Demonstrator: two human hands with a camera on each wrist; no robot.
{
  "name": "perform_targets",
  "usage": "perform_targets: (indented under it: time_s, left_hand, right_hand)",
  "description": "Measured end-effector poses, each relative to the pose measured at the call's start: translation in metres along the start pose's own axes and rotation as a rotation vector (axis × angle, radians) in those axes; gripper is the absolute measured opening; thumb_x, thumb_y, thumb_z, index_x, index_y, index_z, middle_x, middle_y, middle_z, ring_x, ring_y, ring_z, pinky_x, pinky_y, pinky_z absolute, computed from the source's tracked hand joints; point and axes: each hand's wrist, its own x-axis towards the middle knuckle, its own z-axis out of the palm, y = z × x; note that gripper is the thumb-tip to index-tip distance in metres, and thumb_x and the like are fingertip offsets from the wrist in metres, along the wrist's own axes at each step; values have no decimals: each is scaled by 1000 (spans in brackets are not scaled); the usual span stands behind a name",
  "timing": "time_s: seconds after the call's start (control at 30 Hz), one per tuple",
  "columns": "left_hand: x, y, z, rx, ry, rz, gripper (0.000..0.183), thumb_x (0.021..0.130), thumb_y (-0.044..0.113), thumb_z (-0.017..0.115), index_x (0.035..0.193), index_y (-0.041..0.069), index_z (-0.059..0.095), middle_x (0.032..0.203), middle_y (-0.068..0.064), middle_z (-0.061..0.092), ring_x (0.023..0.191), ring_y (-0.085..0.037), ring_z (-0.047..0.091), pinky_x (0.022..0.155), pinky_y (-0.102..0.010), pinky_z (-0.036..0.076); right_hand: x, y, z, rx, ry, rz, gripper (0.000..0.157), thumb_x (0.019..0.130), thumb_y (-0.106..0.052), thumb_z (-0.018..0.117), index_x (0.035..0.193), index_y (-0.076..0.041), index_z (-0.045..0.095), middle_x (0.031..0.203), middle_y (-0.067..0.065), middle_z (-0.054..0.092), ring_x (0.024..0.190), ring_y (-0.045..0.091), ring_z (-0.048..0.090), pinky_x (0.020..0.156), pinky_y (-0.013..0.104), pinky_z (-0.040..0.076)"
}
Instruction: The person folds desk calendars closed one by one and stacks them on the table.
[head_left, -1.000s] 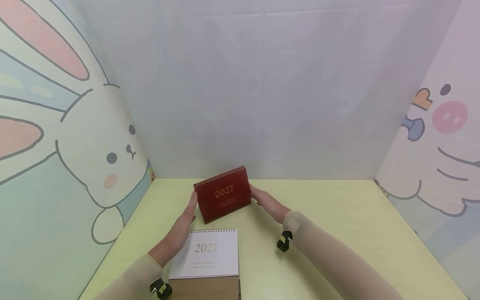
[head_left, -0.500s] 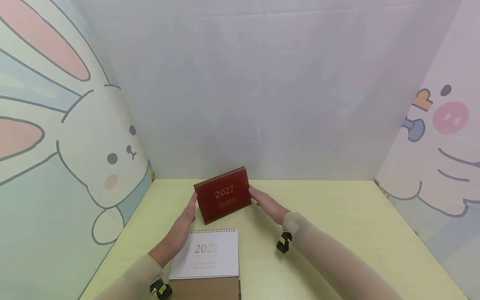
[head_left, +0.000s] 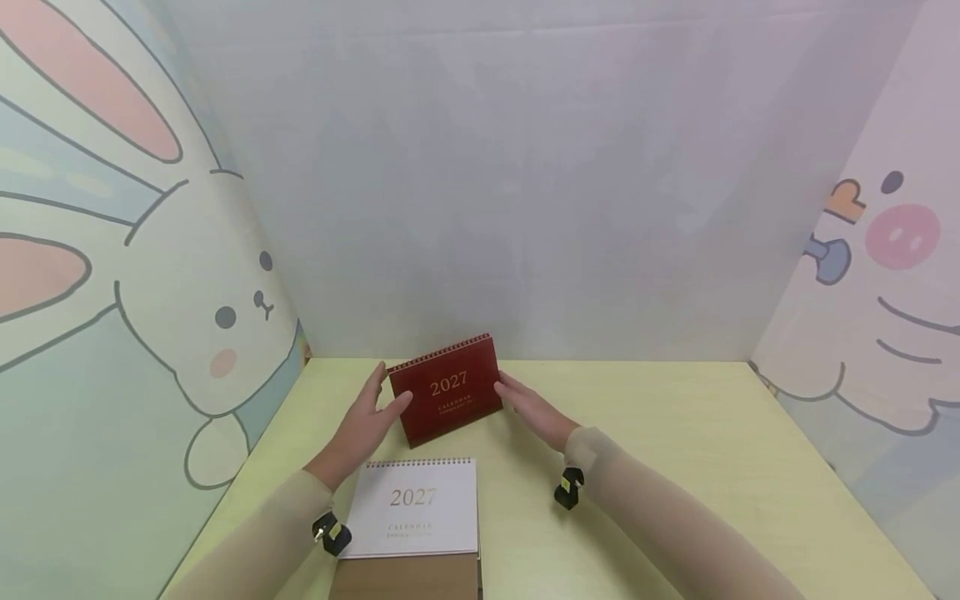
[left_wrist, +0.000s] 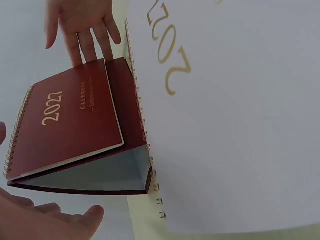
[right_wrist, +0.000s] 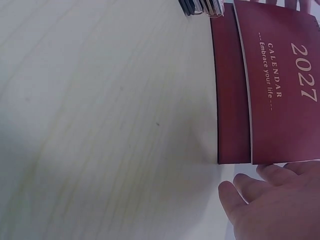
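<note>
A red 2027 desk calendar [head_left: 450,396] with a spiral top edge stands tent-folded and angled at the back of the table. My left hand [head_left: 365,429] is at its left end, fingers extended and thumb spread away from them; in the head view the thumb tip overlaps the cover. At the opposite end, my right hand [head_left: 536,412] has straight fingers right at the side edge. The left wrist view shows the calendar's hollow triangular side [left_wrist: 105,172] facing my left hand [left_wrist: 40,220]. Closer to me is a white 2027 calendar [head_left: 416,508], partly under my left forearm.
A brown panel [head_left: 408,577] extends below the white calendar toward the front. Behind the pale yellow table [head_left: 675,467] hangs a plain light backdrop [head_left: 525,183]. Side walls carry a cartoon rabbit [head_left: 202,308] and another cartoon animal [head_left: 862,317].
My left hand has turned and spread its thumb from the fingers, shifting slightly at the calendar's left end. My right hand has barely moved. The red calendar stays in place.
</note>
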Motion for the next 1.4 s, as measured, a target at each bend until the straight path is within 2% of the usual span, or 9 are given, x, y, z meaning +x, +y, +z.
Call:
perform_targets:
  time_s: [0.2,0.37,0.53,0.83,1.0,1.2,1.3,1.4]
  left_hand:
    - [16,-7,3,3,-16,20,88,121,51,67,187,10,26,190,-23,41,180,-55,32,139,-75,40]
    - [24,-14,2,77,24,39,72,123,47,65,180,9,43,178,-23,59,168,-53,55,134,-67,53]
    - [27,-17,0,102,50,65,63,123,41,67,176,12,50,172,-19,66,162,-48,64,131,-63,57]
    - [25,-10,1,142,120,106,52,121,33,71,165,8,61,160,-20,75,152,-46,72,124,-61,63]
    - [23,-2,-1,167,161,159,46,121,31,72,159,6,66,154,-20,79,148,-45,75,122,-61,65]
    - [22,15,-6,177,221,206,36,121,31,71,148,7,72,146,-18,83,137,-42,82,113,-59,70]
    - [20,21,-7,161,223,202,30,121,28,72,143,8,75,143,-17,85,134,-41,83,108,-56,72]
    - [17,24,-4,113,210,179,28,120,27,73,141,8,77,141,-16,85,133,-40,84,105,-51,74]
  right_hand:
    - [-2,3,1,-11,2,-27,76,126,-59,44,191,-31,20,202,0,16,190,39,6,149,80,8]
    - [-1,4,2,-19,-6,-34,74,125,-58,48,191,-37,20,201,-3,18,190,38,7,148,81,9]
    - [-1,5,3,-17,-8,-47,78,124,-52,56,191,-36,20,201,0,20,189,41,10,147,83,10]
    - [-1,5,3,-38,-7,-93,83,121,-39,63,191,-33,20,200,3,22,187,46,15,145,85,14]
    - [0,5,1,-72,39,-131,86,120,-36,67,191,-39,19,200,-1,22,187,45,19,147,81,19]
    - [1,4,0,-135,117,-138,89,117,-35,71,190,-42,19,200,1,25,184,46,28,147,74,30]
    - [2,4,1,-144,138,-130,89,117,-34,72,191,-38,22,198,4,31,184,45,31,147,72,31]
    - [5,8,2,-141,160,-122,80,117,-32,73,188,-29,35,192,9,44,180,45,39,145,73,34]
